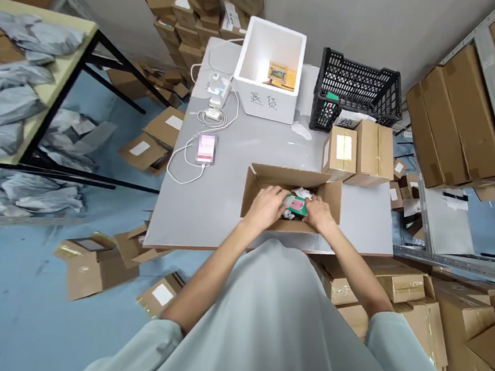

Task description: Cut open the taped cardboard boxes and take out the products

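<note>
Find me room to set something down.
Bare table lies left of the open carton, in front of the phone, and right of the carton, in front of the closed boxes. The back is crowded with cables, white bin and black crate.

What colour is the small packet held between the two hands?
The packet is green with pink in the middle; head view, the only one.

Matt cardboard forms the open carton [334, 202] before us; the desk [214, 205] looks smooth and faintly glossy, the lettered box [265, 111] white foam, the latticed crate [358, 79] black plastic, the grey mailers [6, 101] crinkled plastic, the garment [269, 327] matt cloth.
</note>
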Motion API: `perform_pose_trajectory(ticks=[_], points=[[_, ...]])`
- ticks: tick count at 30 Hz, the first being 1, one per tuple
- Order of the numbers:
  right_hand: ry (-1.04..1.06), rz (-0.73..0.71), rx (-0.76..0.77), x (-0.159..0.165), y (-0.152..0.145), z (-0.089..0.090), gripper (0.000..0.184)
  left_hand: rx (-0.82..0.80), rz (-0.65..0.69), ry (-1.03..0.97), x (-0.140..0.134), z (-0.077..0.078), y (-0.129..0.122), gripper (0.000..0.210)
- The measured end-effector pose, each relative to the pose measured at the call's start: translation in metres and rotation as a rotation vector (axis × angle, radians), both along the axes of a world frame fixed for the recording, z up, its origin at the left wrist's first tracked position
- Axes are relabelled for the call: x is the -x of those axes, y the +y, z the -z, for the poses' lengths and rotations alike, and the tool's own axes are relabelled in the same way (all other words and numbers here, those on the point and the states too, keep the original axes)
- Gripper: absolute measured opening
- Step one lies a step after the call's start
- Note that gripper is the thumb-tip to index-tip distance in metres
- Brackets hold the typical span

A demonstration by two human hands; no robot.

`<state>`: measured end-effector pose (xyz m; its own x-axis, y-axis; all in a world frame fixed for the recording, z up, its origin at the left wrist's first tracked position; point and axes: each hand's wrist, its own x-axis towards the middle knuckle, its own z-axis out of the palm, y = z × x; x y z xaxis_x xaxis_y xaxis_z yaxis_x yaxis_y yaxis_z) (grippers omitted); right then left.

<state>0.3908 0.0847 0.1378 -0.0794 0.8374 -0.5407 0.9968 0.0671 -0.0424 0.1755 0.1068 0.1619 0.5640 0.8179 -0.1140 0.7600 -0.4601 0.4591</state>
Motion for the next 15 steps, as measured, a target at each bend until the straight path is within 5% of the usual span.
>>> perform_pose_trajectory(ticks=[3, 7, 12, 15], points=[[-0.022, 0.016, 0.007, 0.010, 0.001, 0.011, 0.074, 0.075, -0.031, 0.005, -0.002, 0.017, -0.007, 0.038], [-0.001, 0.000, -0.020, 0.010, -0.003, 0.010, 0.065, 0.123, -0.131, -0.070, 0.013, 0.036, -0.012, 0.040], [0.084, -0.006, -0.115, -0.012, -0.015, -0.007, 0.072, 0.226, -0.279, -0.258, 0.036, 0.046, -0.013, 0.052], [0.354, 0.119, -0.270, -0.038, -0.030, -0.022, 0.074, 0.354, -0.386, -0.394, 0.044, 0.046, -0.011, 0.071]])
